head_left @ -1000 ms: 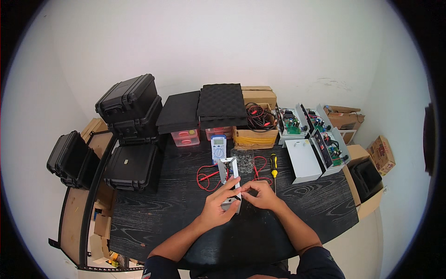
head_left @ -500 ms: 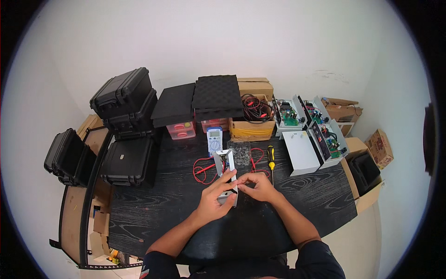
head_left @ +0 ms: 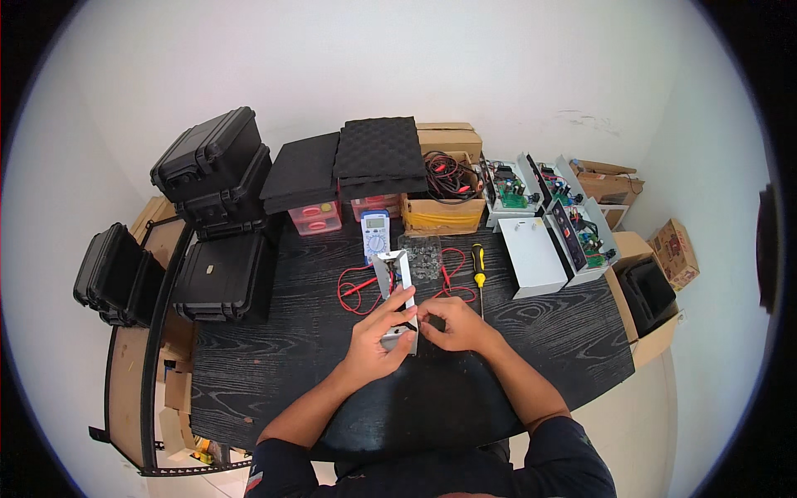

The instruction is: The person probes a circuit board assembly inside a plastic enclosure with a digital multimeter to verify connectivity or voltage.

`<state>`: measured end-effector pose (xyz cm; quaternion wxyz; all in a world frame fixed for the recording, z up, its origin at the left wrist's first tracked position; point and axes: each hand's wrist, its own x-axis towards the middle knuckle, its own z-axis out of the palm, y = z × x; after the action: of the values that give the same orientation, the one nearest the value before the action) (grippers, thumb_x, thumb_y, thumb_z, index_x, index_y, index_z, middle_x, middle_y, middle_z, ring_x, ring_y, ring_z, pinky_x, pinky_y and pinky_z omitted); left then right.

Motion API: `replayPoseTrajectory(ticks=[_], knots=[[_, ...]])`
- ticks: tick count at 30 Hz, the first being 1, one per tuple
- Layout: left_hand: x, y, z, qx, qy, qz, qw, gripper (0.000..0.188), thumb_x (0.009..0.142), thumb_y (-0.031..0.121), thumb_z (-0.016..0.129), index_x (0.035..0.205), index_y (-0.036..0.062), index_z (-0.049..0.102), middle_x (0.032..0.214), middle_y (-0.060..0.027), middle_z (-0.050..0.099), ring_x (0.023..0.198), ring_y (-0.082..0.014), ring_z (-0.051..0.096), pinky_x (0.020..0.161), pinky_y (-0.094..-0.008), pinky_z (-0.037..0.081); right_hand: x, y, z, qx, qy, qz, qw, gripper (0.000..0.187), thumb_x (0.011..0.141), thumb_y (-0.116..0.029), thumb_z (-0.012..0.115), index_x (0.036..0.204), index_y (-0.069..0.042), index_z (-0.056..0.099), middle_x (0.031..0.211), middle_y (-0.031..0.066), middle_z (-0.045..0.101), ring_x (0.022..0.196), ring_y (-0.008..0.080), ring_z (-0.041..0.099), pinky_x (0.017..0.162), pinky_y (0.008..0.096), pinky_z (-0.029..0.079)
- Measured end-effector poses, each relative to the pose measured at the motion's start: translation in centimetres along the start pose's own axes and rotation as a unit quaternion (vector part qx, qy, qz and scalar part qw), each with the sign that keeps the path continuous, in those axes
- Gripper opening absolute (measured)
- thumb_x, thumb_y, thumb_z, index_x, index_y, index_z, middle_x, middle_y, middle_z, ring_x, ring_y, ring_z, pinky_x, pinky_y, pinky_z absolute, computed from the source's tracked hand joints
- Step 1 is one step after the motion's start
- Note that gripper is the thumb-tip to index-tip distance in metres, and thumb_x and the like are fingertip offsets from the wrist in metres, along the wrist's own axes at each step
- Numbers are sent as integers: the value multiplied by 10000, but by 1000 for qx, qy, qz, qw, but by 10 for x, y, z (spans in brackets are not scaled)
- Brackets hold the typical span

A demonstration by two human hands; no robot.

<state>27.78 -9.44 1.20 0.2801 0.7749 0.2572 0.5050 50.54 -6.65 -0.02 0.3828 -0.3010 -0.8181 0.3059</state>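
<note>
A narrow white metal housing (head_left: 408,286) stands tilted in front of me, with some parts and wires showing inside its far end. My left hand (head_left: 375,339) is closed around its near part, thumb on the near side and fingers across the top. Against the housing's right side, my right hand (head_left: 452,324) has its fingers curled and pinched together. Whatever sits between those fingertips is hidden or too small to name. Just beyond the housing lie a blue-and-white multimeter (head_left: 376,236) with red leads (head_left: 360,287) and a clear compartment tray of small parts (head_left: 425,256).
A yellow-and-black screwdriver (head_left: 479,266) lies right of the tray. Open white housings with green circuit boards (head_left: 510,192) and a white cover panel (head_left: 534,257) fill the right side. Black hard cases (head_left: 222,278) are stacked left. Black foam sheets (head_left: 380,153) and a cable box (head_left: 444,217) stand behind.
The whole view has shifted slightly, so the scene sits higher and a little left. My right fingers are curled more tightly at the housing's side; my left hand keeps its hold.
</note>
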Motion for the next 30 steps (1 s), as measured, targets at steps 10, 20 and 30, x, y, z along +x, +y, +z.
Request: replayPoseTrajectory(ticks=[10, 20, 30], knots=[[0, 1, -1, -3, -3, -4, 1000, 323, 968, 65, 710, 1275, -31, 686, 1508, -244, 583, 1467, -404, 499, 1194, -465, 401, -1, -7, -2, -35, -54, 39, 997, 80, 841, -42, 700, 902, -23, 651, 771, 96, 681, 675, 250, 687, 631, 360, 538], [0, 0, -1, -3, -3, -2, 1000, 327, 970, 74, 711, 1281, -25, 688, 1513, -240, 579, 1464, -413, 500, 1194, -476, 405, -1, -13, -2, -63, -50, 78, 994, 99, 873, -94, 713, 940, -55, 651, 727, 92, 684, 641, 241, 705, 607, 356, 544], [-1, -3, -1, 1, -2, 8, 1000, 322, 975, 84, 711, 1280, -17, 690, 1519, -244, 572, 1466, -420, 493, 1184, -477, 417, 2, -19, -3, 1, -1, 111, 994, 150, 865, -67, 707, 991, -46, 628, 712, 77, 679, 596, 210, 674, 589, 345, 525]])
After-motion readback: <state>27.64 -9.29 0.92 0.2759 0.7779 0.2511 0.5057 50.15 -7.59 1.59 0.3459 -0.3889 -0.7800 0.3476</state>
